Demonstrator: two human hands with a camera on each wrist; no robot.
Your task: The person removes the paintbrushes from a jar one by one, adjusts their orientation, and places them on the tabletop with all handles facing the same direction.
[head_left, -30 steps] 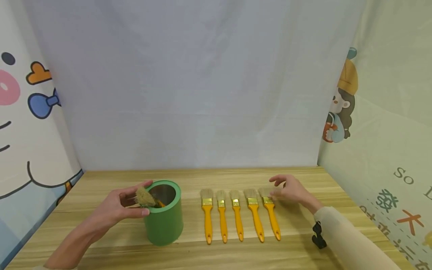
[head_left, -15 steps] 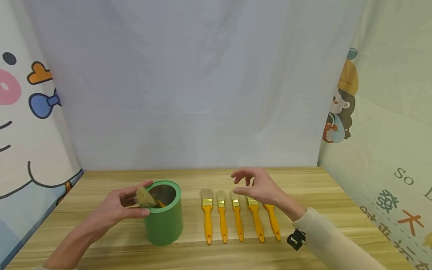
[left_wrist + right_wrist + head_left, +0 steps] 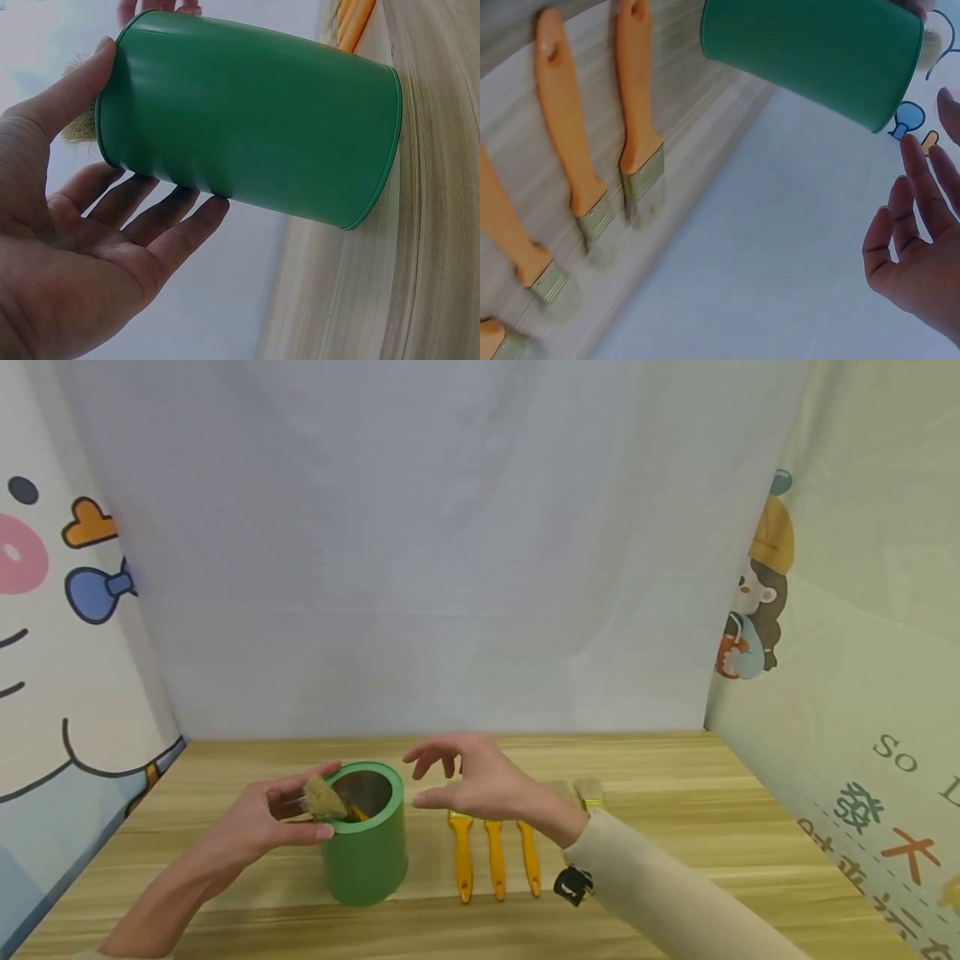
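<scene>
My left hand (image 3: 262, 814) grips the upper part of a green can (image 3: 365, 860), thumb at the rim and fingers spread along the side, as the left wrist view shows. Bristles of a paintbrush (image 3: 324, 799) stick out over the rim beside that hand; its yellow-orange handle goes down into the can. My right hand (image 3: 483, 785) hovers just right of the can's mouth, fingers loosely bent and holding nothing. Beneath it lies a row of yellow-handled paintbrushes (image 3: 463, 860) on the table, bristles pointing away. The right hand and forearm hide parts of several of them.
The wood-grain table (image 3: 660, 860) ends at a pale cloth backdrop (image 3: 450, 568). Printed side cloths (image 3: 840, 677) hang at left and right. One paintbrush's bristles (image 3: 590, 792) show past the right sleeve (image 3: 660, 881).
My right hand has travelled left, from beside the rightmost paintbrush across the row to near the can. The left hand and can have stayed in place.
</scene>
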